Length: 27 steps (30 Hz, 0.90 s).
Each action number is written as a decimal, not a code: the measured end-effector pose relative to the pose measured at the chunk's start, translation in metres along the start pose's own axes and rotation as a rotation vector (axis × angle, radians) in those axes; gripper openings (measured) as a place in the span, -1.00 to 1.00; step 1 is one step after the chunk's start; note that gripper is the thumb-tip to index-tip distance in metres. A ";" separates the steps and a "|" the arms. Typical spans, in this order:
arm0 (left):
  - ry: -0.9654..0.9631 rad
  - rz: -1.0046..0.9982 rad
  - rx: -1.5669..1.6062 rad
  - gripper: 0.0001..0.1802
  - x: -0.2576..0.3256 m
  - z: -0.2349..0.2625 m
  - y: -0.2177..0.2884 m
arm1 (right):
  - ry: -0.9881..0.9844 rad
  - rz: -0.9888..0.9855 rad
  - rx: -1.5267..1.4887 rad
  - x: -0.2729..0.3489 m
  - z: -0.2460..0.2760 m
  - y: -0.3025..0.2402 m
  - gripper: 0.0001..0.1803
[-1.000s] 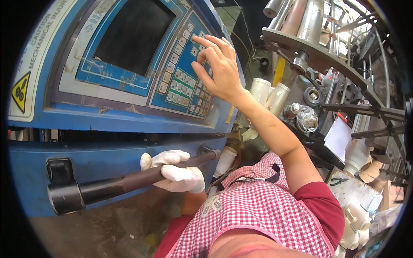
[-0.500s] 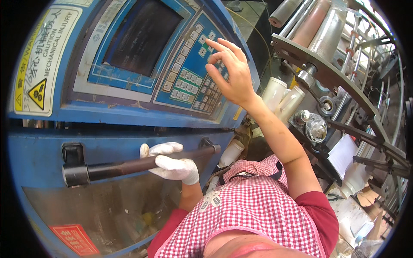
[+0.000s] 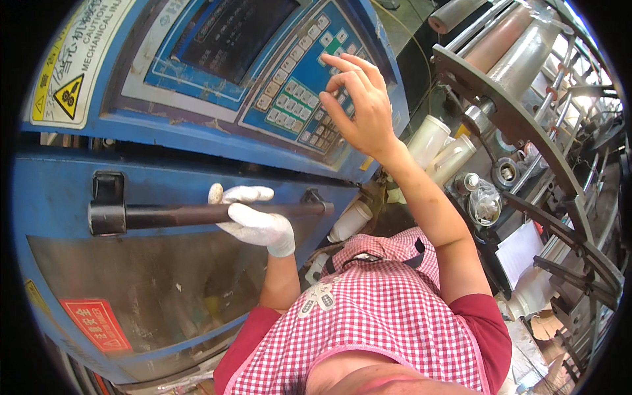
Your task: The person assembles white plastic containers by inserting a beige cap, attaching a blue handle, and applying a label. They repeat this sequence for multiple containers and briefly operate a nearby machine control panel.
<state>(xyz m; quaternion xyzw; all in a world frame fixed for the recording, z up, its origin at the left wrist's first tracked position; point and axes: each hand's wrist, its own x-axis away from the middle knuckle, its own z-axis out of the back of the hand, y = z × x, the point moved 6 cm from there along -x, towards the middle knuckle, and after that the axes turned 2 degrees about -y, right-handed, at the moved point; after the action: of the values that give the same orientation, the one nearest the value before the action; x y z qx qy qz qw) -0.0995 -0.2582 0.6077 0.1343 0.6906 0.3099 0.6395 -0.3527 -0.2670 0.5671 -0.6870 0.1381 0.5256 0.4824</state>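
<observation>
One gloved left hand (image 3: 260, 227) closes round one dark handle (image 3: 171, 216) on the blue machine (image 3: 184, 155); one bare right hand (image 3: 365, 113), loosely open, is at the keypad (image 3: 296, 102) above. Beyond: two off-white cylinders (image 3: 428, 143), one round tub (image 3: 486, 223) holding crumpled clear plastic (image 3: 485, 201).

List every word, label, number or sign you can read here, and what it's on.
I describe printed text rather than copy it.
Yellow-and-white warning label, triangle pictogram, readable lettering: blue control cabinet.
Red sticker, pale lettering: door window.
Small yellow sticker, unreadable: blue door, left side.
Display screen: pale lines, too blurred.
Keypad: markings too small.
Grey panel frame: faded characters, unclear.
</observation>
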 end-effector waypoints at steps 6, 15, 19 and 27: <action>-0.008 -0.041 -0.099 -0.37 -0.001 0.002 0.003 | -0.063 0.032 -0.067 0.007 -0.017 -0.020 -0.81; -0.004 -0.062 -0.112 -0.42 -0.001 0.002 0.006 | 0.014 0.065 0.012 -0.011 -0.016 -0.020 -0.79; -0.004 -0.073 -0.116 -0.42 -0.002 0.001 0.003 | 0.087 0.029 0.124 -0.019 -0.007 0.011 -0.77; 0.025 -0.102 -0.160 -0.44 -0.004 0.002 0.004 | 0.051 0.007 0.117 -0.021 -0.009 0.015 -0.78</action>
<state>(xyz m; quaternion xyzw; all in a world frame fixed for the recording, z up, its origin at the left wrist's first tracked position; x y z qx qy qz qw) -0.0975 -0.2565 0.6130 0.0435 0.6775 0.3330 0.6544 -0.3663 -0.2887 0.5774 -0.6704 0.1832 0.5006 0.5161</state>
